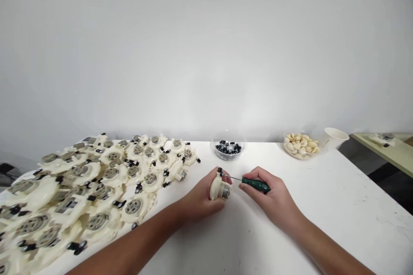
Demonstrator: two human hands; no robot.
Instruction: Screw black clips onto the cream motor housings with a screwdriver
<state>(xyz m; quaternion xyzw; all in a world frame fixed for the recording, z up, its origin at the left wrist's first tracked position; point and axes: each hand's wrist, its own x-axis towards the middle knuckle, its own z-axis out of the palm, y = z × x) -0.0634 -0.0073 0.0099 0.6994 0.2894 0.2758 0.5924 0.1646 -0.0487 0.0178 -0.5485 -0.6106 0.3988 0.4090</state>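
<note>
My left hand [200, 197] is closed around a cream plastic motor housing [215, 188], with its metal motor end facing right. A small black clip [220, 171] sits at the top of this housing. In my right hand [274, 193] is a screwdriver [256, 184] with a dark green handle, held nearly level. Its thin shaft points left, and the tip reaches the black clip; whether it sits in a screw head is too small to tell. Just beyond both hands stands a clear round bowl [228, 151] of small black parts and shiny screws.
Many similar cream motor housings [111, 174] with black clips lie piled across the left of the white table [325, 206]. At the back right are a clear bowl of pale cream pieces [301, 144] and a white cup [335, 138]. A second table [383, 150] stands farther right.
</note>
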